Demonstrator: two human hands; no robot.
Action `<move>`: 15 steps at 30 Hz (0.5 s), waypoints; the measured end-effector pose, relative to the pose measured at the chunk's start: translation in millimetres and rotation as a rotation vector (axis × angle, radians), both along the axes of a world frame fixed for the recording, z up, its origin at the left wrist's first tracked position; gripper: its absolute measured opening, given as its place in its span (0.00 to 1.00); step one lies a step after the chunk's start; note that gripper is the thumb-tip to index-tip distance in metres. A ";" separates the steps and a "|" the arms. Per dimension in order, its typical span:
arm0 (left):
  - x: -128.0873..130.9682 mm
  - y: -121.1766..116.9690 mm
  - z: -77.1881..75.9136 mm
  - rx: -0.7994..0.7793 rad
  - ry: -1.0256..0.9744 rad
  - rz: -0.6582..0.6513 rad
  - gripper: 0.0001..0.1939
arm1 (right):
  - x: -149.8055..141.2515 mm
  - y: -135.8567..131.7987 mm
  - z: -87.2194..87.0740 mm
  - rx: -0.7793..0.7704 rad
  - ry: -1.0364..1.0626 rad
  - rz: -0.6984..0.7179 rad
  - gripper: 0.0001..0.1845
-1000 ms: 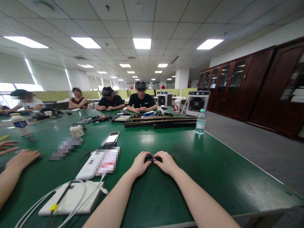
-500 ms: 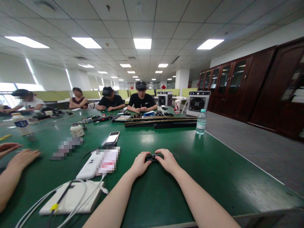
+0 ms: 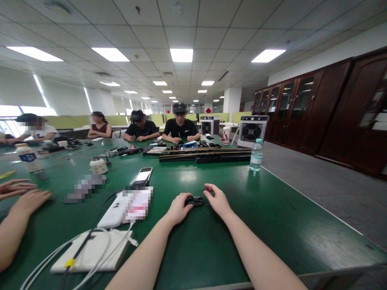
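My left hand (image 3: 179,207) grips the left end of a small black plastic part (image 3: 195,201), which rests low over the green table (image 3: 208,249). The part's top shows recesses and a lighter grey spot, too small to make out. Just right of and above it, my right hand (image 3: 217,198) is raised apart from the part. Its thumb and fingertips pinch a tiny dark piece (image 3: 205,188) whose kind I cannot tell.
White power banks (image 3: 110,211), a white box (image 3: 90,255) with cables and a phone (image 3: 143,176) lie left. Black rails (image 3: 211,156) cross the table ahead; a water bottle (image 3: 256,156) stands right. A co-worker's hands (image 3: 28,201) are at far left; other people sit opposite.
My right hand has come off the black part, moving up and to the right with a tiny dark piece in its fingers. My left hand stays on the part.
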State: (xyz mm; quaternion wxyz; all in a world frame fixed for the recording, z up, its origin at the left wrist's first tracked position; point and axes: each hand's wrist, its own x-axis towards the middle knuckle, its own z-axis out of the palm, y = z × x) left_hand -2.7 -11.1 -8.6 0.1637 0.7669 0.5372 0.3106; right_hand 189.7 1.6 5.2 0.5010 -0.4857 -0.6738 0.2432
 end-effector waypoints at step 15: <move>0.5 -1.5 2.4 -0.003 -0.009 -0.003 0.19 | 9.2 19.7 -16.6 -0.056 0.153 -0.101 0.18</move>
